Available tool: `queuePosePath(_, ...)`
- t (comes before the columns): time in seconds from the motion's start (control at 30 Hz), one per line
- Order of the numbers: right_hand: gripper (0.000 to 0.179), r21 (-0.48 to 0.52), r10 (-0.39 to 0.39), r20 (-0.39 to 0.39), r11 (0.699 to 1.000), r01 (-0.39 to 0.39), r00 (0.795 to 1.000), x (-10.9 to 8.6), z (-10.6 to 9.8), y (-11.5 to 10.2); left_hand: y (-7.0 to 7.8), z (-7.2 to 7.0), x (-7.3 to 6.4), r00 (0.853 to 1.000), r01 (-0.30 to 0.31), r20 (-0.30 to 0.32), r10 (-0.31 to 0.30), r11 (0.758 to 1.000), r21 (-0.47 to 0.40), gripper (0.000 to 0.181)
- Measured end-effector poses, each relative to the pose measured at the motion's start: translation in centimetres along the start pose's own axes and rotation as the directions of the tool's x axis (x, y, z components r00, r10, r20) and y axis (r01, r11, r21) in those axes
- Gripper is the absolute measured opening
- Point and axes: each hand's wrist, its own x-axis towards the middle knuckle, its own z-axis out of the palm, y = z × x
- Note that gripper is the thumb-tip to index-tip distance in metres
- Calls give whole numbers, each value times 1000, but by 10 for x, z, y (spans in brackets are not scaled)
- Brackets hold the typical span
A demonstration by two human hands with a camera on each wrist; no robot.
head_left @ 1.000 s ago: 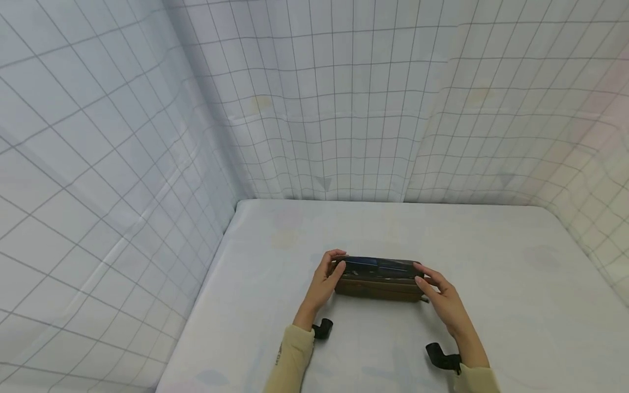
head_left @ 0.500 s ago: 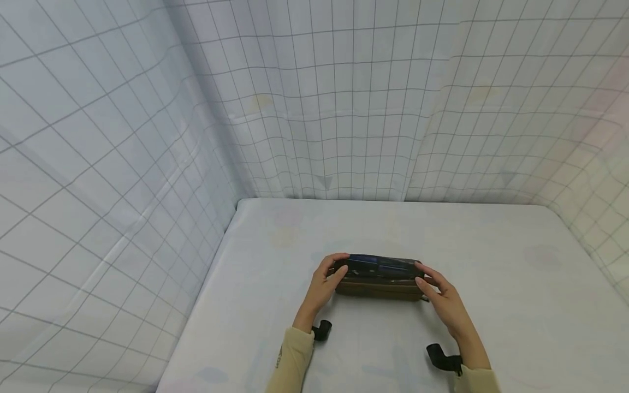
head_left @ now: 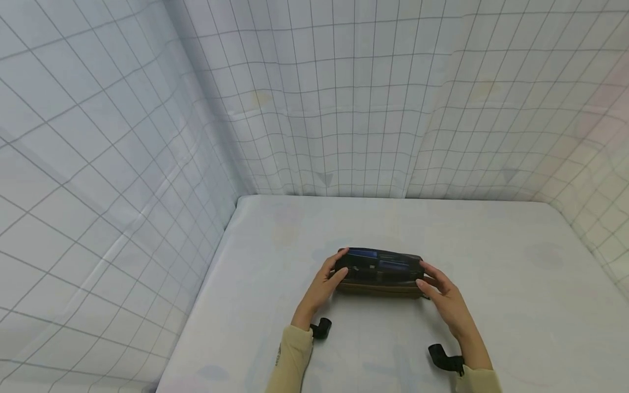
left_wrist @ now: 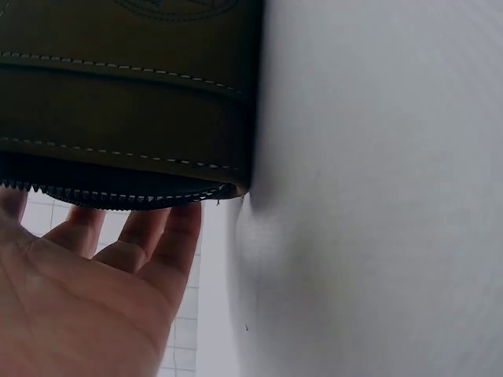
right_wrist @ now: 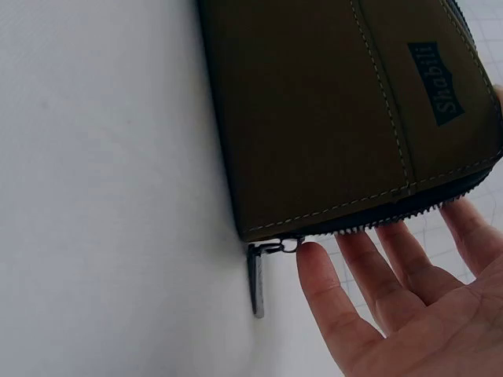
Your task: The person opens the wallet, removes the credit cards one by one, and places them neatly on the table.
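A brown leather zip-around wallet stands on edge on the white table, unzipped, its dark mouth facing up with blue-edged slots inside. My left hand holds its left end, thumb at the near rim and index fingertip at the far rim. At the other end my right hand grips likewise, thumb on the near corner. The left wrist view shows fingers against the zip teeth. In the right wrist view a metal zip pull hangs at the wallet's lower corner beside my fingers, and a "Shabili" label marks the leather.
A white cloth-covered table lies under the wallet. White grid-patterned curtains rise behind it and along both sides. Black devices are strapped at both wrists, below pale yellow sleeves.
The wallet's mouth has spread wider, its far rim moving away from the near one, so more of the inside shows. Both hands have stayed at its ends.
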Motion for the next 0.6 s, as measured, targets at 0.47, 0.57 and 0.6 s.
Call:
queuePosePath(0.47,67,21,22,30,1000,-23,999,-3,1,5,-1,-3,-2,998,31,55,-31,999,-7,60)
queuePosePath(0.57,68,51,21,44,998,-23,999,-4,0,6,-3,-3,-2,998,38,60,-38,999,-7,63)
queuePosePath(0.6,68,60,20,48,998,-23,999,-4,0,6,-4,-3,-2,997,42,61,-42,999,-7,63)
